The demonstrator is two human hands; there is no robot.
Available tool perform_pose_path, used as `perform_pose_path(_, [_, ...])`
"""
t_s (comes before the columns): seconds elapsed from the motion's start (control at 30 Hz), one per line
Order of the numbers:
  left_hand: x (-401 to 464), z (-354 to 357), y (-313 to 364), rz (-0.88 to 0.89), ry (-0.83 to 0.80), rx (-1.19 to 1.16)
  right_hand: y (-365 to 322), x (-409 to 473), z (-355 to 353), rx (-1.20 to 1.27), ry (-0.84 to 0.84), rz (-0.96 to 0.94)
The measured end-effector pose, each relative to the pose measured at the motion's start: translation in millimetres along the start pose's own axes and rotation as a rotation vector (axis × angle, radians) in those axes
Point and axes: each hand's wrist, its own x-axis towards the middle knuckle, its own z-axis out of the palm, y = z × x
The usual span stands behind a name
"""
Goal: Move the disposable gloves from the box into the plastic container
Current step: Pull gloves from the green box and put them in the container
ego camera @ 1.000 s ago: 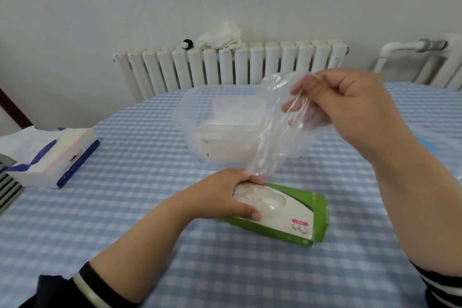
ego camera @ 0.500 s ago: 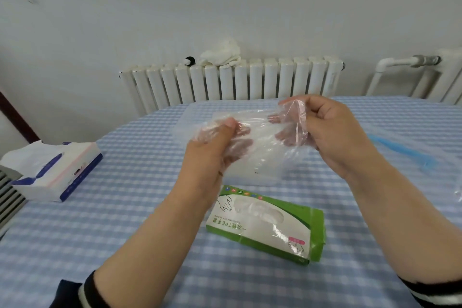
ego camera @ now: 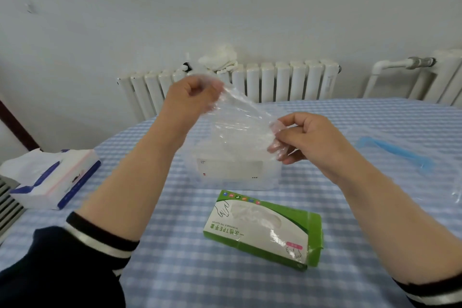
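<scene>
Both hands working one clear glove point(ego camera: 240, 127) in air, directly above plastic container point(ego camera: 237, 170). Left hand point(ego camera: 192, 97) pinching upper edge, raised higher; right hand point(ego camera: 302, 137) pinching lower edge. Film stretching taut between them, likely being spread flat so it is lying neat when lowered in. Green glove box point(ego camera: 262, 230) lying flat on checked surface point(ego camera: 175, 270), just in front of container, nobody holding it. Tissue pack point(ego camera: 52, 180) sitting far left.
</scene>
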Motion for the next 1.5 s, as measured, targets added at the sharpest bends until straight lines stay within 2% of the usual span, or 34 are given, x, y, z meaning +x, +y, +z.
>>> perform_pose_path(0.1, [6.7, 6.0, 12.6, -0.189, -0.131, -0.876, 1.5, -0.6, 9.2, 0.198, 0.067, -0.003])
perform_pose_path(0.13, [4.8, 11.3, 11.9, -0.210, -0.181, -0.982, 2.3, -0.3, 12.1, 0.286, 0.099, 0.004])
perform_pose_path(0.17, [-1.7, 19.5, 6.4, -0.223, -0.244, -0.992, 3.5, -0.1, 15.0, 0.366, 0.128, 0.014])
perform_pose_path(0.27, [-27.8, 48.2, -15.2, -0.297, -0.377, -0.795, 8.1, 0.6, 19.7, 0.524, 0.193, 0.027])
perform_pose_path(0.4, [-35.9, 58.8, -23.7, -0.348, -0.294, -0.701, 13.5, 1.0, 22.7, 0.517, 0.227, -0.004])
perform_pose_path(0.5, [-30.2, 60.1, -16.5, -0.258, -0.157, -0.442, 14.1, 0.0, 28.0, 0.492, 0.211, 0.001])
perform_pose_path(0.6, [-24.7, 56.4, -9.9, -0.107, -0.152, -0.095, 12.0, -1.2, 27.2, 0.487, 0.213, 0.041])
perform_pose_path(0.67, [-19.7, 50.3, -7.3, -0.064, -0.193, 0.030, 10.5, -1.2, 22.8, 0.488, 0.223, 0.070])
perform_pose_path(0.8, [-15.8, 44.8, -5.9, -0.039, -0.237, 0.100, 11.7, 2.4, 13.9, 0.448, 0.283, 0.101])
perform_pose_path(0.93, [-11.2, 42.8, -5.4, 0.012, -0.179, 0.141, 12.7, 3.6, 12.6, 0.398, 0.273, 0.137])
perform_pose_path(1.07, [4.6, 35.0, -6.9, 0.029, -0.152, 0.285, 13.9, 3.6, 11.9, 0.327, 0.248, 0.173])
perform_pose_path(1.17, [14.4, 31.3, 1.3, -0.009, -0.169, 0.208, 15.1, 4.3, 10.9, 0.319, 0.254, 0.176])
perform_pose_path(1.27, [18.9, 35.3, 15.1, -0.019, -0.277, 0.176, 16.4, 5.1, 13.4, 0.327, 0.370, -0.014])
perform_pose_path(1.37, [15.6, 43.9, 29.6, 0.059, -0.534, 0.325, 18.4, 1.6, 14.6, 0.124, 0.514, -0.392])
perform_pose_path(1.5, [5.6, 53.2, 54.6, 0.171, -0.800, 0.564, 11.6, -4.4, 1.0, -0.251, 0.390, -0.760])
